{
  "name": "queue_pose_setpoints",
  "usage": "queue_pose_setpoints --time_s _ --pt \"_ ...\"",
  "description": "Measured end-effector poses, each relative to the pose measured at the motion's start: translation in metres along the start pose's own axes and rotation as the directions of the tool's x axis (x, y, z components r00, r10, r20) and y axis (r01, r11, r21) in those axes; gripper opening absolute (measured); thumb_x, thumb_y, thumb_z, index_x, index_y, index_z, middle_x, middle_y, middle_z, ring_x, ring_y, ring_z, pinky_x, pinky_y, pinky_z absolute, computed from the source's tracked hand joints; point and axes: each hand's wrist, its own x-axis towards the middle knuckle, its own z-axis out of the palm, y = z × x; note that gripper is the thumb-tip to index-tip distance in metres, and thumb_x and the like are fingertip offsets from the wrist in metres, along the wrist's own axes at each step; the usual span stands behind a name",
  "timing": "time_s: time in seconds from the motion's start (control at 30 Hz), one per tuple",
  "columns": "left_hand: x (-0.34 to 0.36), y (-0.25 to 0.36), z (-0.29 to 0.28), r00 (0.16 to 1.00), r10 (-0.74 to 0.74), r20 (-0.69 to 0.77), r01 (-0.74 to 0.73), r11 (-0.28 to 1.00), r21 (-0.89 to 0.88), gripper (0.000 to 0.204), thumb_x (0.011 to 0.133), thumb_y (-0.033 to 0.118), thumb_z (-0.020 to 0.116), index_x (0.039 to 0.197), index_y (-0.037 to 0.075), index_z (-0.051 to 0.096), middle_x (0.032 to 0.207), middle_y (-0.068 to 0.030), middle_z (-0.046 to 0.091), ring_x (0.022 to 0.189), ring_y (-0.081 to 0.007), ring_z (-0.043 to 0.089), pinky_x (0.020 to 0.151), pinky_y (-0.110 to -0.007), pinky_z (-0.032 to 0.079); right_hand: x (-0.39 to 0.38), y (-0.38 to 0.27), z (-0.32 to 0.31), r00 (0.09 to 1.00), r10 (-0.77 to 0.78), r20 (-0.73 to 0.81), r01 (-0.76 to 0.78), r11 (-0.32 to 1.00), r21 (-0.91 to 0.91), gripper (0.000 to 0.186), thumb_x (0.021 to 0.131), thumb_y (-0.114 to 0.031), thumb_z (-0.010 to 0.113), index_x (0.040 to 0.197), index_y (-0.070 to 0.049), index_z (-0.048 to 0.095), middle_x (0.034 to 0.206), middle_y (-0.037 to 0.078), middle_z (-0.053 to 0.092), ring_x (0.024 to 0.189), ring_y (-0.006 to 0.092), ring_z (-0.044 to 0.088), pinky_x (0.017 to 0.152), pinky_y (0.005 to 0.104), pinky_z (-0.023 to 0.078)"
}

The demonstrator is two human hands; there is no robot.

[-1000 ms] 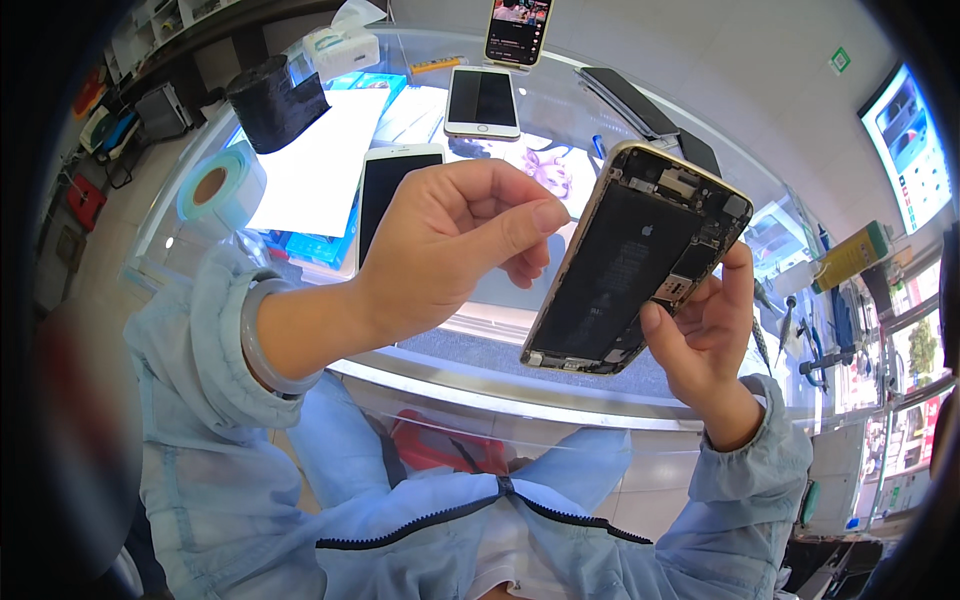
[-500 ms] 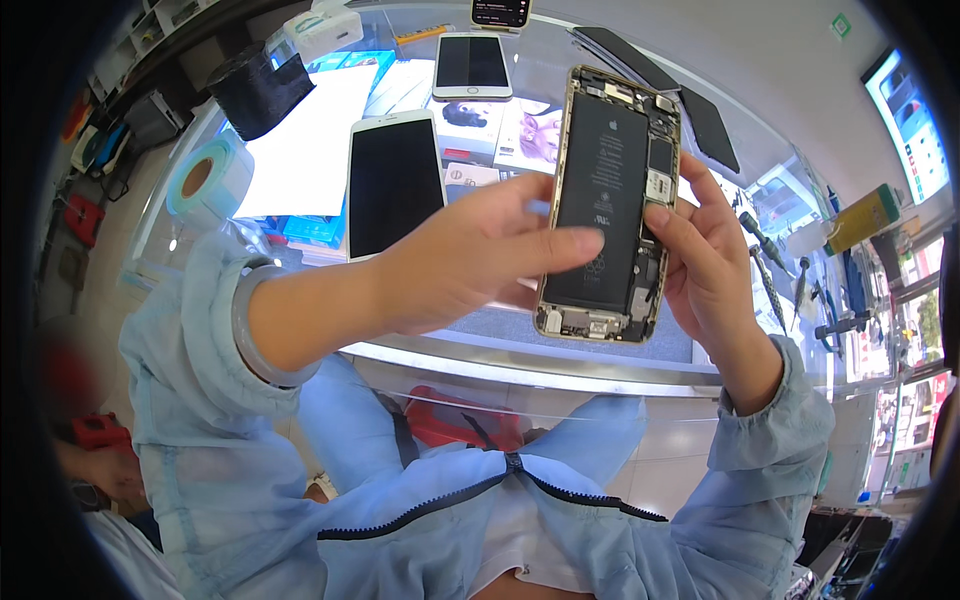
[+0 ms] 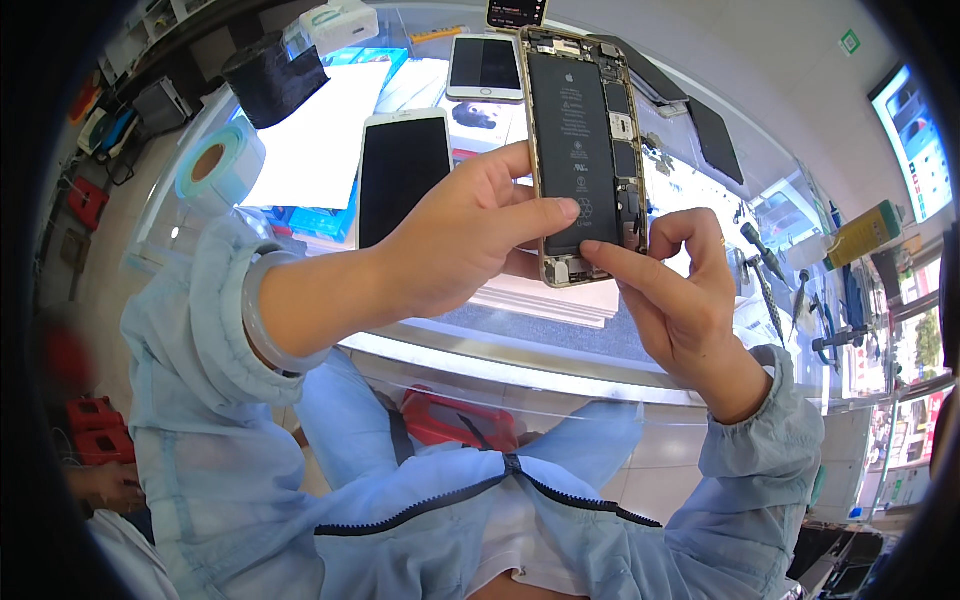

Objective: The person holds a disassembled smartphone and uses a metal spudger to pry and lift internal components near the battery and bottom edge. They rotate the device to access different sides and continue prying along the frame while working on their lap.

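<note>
An opened smartphone (image 3: pixel 577 160) with a gold frame is tilted up above the counter, its long black battery and circuit board facing me. My left hand (image 3: pixel 470 225) grips it along the left edge, thumb laid over the battery and the other fingers mostly hidden behind. At the lower right corner is my right hand (image 3: pixel 690 295), one fingertip pressed at the battery's bottom end and the other fingers bent. Left of the opened phone, a large white-framed device with a dark screen (image 3: pixel 405 175) lies partly behind my left hand. Beyond it lies a smaller white-framed phone (image 3: pixel 485 68).
A roll of pale tape (image 3: pixel 220 165), a black holder (image 3: pixel 275 80) and white paper (image 3: pixel 310 140) occupy the left. Dark flat panels (image 3: pixel 715 140) lie at the far right. Nearer are hand tools (image 3: pixel 762 250) and a yellow-labelled bottle (image 3: pixel 865 235). The glass counter's front edge (image 3: pixel 480 368) bows towards me.
The opened phone has moved left and up, away from me. My right hand has slid from its right side down to the battery's bottom end. The left hand still holds on.
</note>
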Motion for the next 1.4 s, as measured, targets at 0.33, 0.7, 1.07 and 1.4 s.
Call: queue_pose_setpoints --time_s 0.33,0.7,1.07,1.4 --pt "-0.001 0.0 -0.003 0.999 0.011 0.043 -0.01 1.0 -0.02 0.035 0.09 0.01 0.054 0.123 0.003 0.044 0.111 -0.0091 0.059 0.097 -0.0164 0.062 0.079 -0.032 0.056 -0.002 0.001 0.0 1.0 -0.002 -0.014 0.003 0.998 0.067 0.035 0.062 0.005 0.066 0.094 -0.009 0.07 0.077 0.006 0.041 0.07 0.0192 0.044 0.06 0.0284 0.039" --pt "0.002 -0.001 0.001 1.0 -0.009 0.011 0.009 1.0 0.002 0.031 0.092 0.014 0.053 0.122 0.007 0.047 0.102 -0.0075 0.062 0.09 -0.0139 0.062 0.079 -0.029 0.054 -0.003 0.005 0.001 0.999 0.033 -0.005 -0.032 0.991 0.13 0.032 0.067 0.008 0.063 0.095 -0.007 0.067 0.079 0.007 0.044 0.068 0.0188 0.046 0.059 0.0284 0.039" --pt "0.001 0.003 -0.003 0.997 -0.076 0.019 0.076 0.997 0.025 0.037 0.092 0.012 0.053 0.125 0.002 0.041 0.113 -0.0105 0.058 0.101 -0.0187 0.061 0.086 -0.033 0.054 0.005 0.037 -0.032 0.977 0.211 0.011 -0.21 0.977 -0.042 0.016 0.072 -0.001 0.069 0.088 -0.003 0.067 0.076 0.009 0.053 0.067 0.0171 0.054 0.055 0.0258 0.041" --pt "0.0 0.002 -0.005 0.995 -0.102 -0.01 0.102 0.995 0.012 0.038 0.091 0.014 0.055 0.126 0.006 0.043 0.111 -0.0095 0.059 0.1 -0.0183 0.062 0.084 -0.033 0.055 0.003 0.052 -0.049 0.649 0.5 0.573 -0.544 0.832 -0.11 0.014 0.075 -0.012 0.072 0.075 -0.002 0.062 0.072 0.008 0.063 0.061 0.0143 0.058 0.055 0.0246 0.045"
